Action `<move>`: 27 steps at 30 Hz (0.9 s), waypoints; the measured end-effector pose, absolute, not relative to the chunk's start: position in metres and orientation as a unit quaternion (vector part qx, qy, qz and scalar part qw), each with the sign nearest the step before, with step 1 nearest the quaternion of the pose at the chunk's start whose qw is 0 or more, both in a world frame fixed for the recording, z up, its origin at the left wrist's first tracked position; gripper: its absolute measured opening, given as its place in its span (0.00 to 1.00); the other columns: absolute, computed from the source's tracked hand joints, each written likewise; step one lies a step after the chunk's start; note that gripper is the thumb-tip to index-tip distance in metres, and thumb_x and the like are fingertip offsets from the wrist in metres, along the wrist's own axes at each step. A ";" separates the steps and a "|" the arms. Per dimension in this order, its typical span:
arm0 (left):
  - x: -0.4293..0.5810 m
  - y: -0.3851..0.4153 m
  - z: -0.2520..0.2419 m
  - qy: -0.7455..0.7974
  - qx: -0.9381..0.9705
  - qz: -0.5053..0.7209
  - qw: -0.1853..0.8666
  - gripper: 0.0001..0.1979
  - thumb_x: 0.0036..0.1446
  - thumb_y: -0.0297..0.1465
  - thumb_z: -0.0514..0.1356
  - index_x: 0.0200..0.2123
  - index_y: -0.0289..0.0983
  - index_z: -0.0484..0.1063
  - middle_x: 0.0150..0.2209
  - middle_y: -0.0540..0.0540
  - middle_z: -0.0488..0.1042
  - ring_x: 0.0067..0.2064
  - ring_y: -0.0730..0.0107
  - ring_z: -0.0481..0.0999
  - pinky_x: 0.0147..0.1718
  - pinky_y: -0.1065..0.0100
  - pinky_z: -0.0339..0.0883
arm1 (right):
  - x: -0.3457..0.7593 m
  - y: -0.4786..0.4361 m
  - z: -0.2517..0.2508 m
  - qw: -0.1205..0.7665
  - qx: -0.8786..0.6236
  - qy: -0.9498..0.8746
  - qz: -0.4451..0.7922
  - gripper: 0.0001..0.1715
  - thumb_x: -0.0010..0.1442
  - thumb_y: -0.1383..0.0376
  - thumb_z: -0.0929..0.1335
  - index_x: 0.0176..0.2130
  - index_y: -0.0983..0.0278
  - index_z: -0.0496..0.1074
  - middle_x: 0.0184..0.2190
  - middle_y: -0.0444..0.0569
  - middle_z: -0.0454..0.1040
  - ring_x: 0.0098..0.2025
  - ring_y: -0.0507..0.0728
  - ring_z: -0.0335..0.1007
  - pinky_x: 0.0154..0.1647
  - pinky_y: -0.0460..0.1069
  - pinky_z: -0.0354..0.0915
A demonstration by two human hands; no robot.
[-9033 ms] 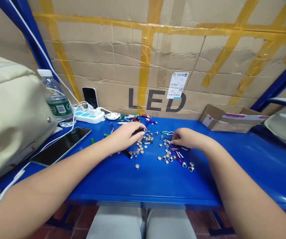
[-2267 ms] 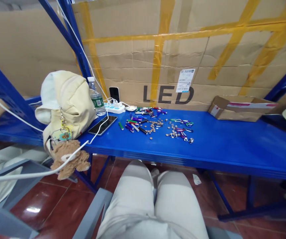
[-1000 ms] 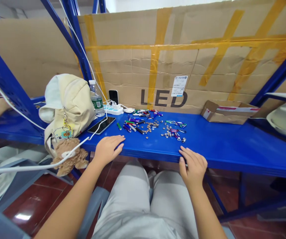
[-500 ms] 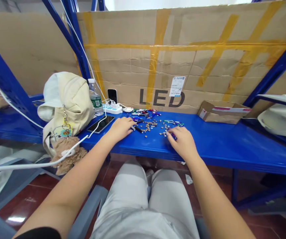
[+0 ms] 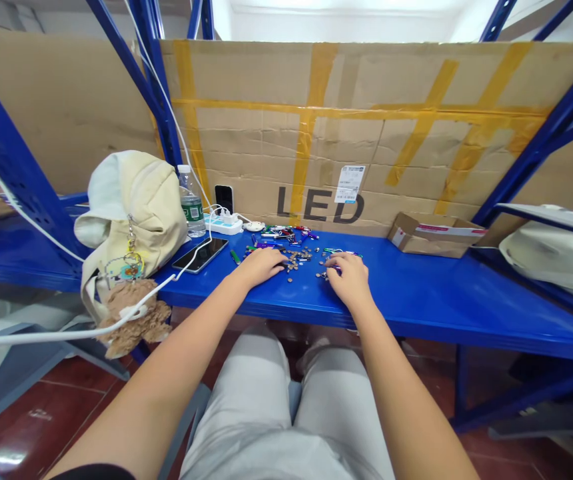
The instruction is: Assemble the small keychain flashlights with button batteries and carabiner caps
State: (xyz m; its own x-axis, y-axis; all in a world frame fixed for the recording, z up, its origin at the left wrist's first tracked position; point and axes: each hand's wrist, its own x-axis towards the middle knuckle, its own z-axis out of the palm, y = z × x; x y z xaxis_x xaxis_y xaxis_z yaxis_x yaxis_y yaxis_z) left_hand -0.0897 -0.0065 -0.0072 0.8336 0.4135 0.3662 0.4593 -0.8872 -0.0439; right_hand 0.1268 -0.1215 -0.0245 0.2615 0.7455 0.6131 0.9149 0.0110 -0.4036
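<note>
My left hand lies palm down on the blue table, its fingers stretched over the left edge of a scatter of small round metal pieces. Beneath its fingertips is a dark piece, partly covered. My right hand is on the other side of the scatter, fingers curled and thumb toward them. Something small and purplish shows at those fingertips, too small to name. Behind both hands lies a heap of slim, shiny, coloured tube-like pieces. A green tube-like piece lies left of my left hand.
A phone, a power strip, a water bottle and a cream bag stand at the left, with a white cable across. An open cardboard box sits at the back right. Taped cardboard walls the rear.
The view has tilted up slightly. My left hand has moved right, over the pieces, uncovering the green piece. My right hand has shifted slightly left, its fingers more curled.
</note>
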 end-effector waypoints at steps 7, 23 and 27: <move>-0.092 -0.008 -0.006 -0.221 -0.926 -0.306 -0.007 0.16 0.62 0.32 0.53 0.52 0.36 0.69 0.48 0.42 0.73 0.49 0.63 0.73 0.50 0.63 0.66 | 0.129 -0.128 -0.027 0.341 -0.710 -0.608 -0.100 0.11 0.51 0.65 0.64 0.32 0.58 0.76 0.50 0.46 0.71 0.57 0.62 0.58 0.57 0.60 0.51; -0.096 -0.010 -0.003 -0.251 -0.919 -0.297 -0.059 0.15 0.59 0.35 0.56 0.47 0.37 0.71 0.44 0.44 0.76 0.45 0.63 0.75 0.45 0.64 0.68 | 0.125 -0.128 -0.028 0.265 -0.747 -0.603 -0.091 0.09 0.52 0.61 0.64 0.29 0.59 0.74 0.53 0.48 0.70 0.57 0.64 0.58 0.58 0.62 0.50; -0.097 -0.008 -0.004 -0.244 -0.922 -0.294 -0.057 0.15 0.59 0.35 0.56 0.48 0.37 0.71 0.44 0.44 0.76 0.44 0.63 0.75 0.45 0.64 0.68 | 0.126 -0.129 -0.028 0.272 -0.751 -0.594 -0.096 0.11 0.53 0.58 0.65 0.30 0.60 0.74 0.51 0.49 0.70 0.56 0.64 0.59 0.57 0.62 0.50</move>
State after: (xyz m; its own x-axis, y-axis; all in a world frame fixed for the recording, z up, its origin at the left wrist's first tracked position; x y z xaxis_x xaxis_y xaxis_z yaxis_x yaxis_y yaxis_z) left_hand -0.0965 -0.0083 -0.0038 0.7078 0.4830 0.5154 0.4162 -0.8747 0.2483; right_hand 0.1255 -0.1285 -0.0280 0.2751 0.8403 0.4671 0.9445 -0.1455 -0.2945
